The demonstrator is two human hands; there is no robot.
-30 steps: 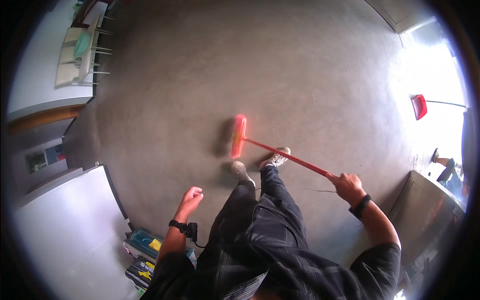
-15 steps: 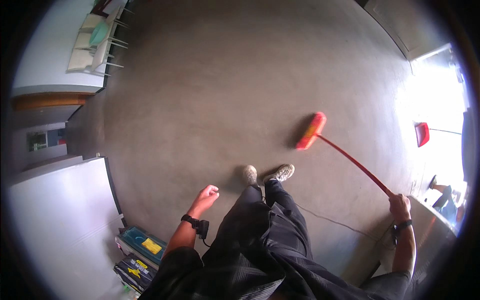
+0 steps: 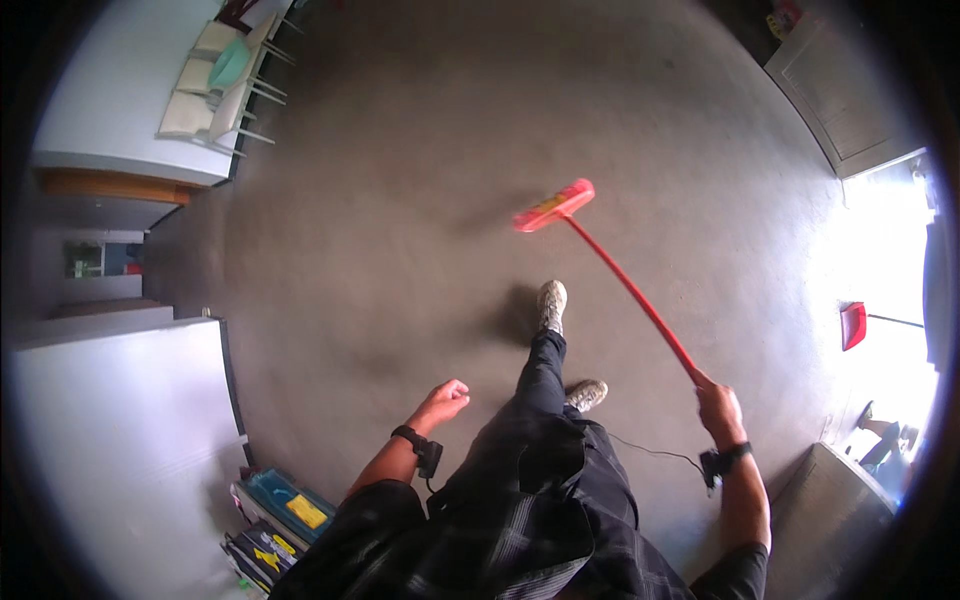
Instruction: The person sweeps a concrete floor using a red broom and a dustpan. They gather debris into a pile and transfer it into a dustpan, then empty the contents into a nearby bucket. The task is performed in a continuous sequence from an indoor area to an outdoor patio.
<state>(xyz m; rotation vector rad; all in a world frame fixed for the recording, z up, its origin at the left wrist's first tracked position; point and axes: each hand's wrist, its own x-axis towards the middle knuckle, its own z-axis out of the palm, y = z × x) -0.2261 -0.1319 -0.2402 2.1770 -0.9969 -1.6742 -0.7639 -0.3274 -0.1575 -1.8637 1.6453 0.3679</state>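
In my right hand (image 3: 720,408) is the red handle of a broom (image 3: 640,296), gripped near its upper end with the fingers wrapped round it. The broom's red and yellow head (image 3: 554,206) is ahead of my feet, over the grey floor, its shadow to the left. Whether its bristles touch the floor I cannot tell. My left hand (image 3: 444,402) hangs free at my left side, fingers curled in, with nothing seen in it. A black band with a small device is strapped on each wrist.
White chairs (image 3: 240,85) with a green basin (image 3: 230,63) stand at the far left. Boxes (image 3: 285,505) lie near my left side by a white panel (image 3: 120,400). A red dustpan (image 3: 853,326) is in the bright doorway at right. A thin cable (image 3: 650,450) trails by my right wrist.
My right hand has moved left and the broom head has swung left and farther ahead, turning flatter. My left foot has stepped forward. My left hand stays curled.
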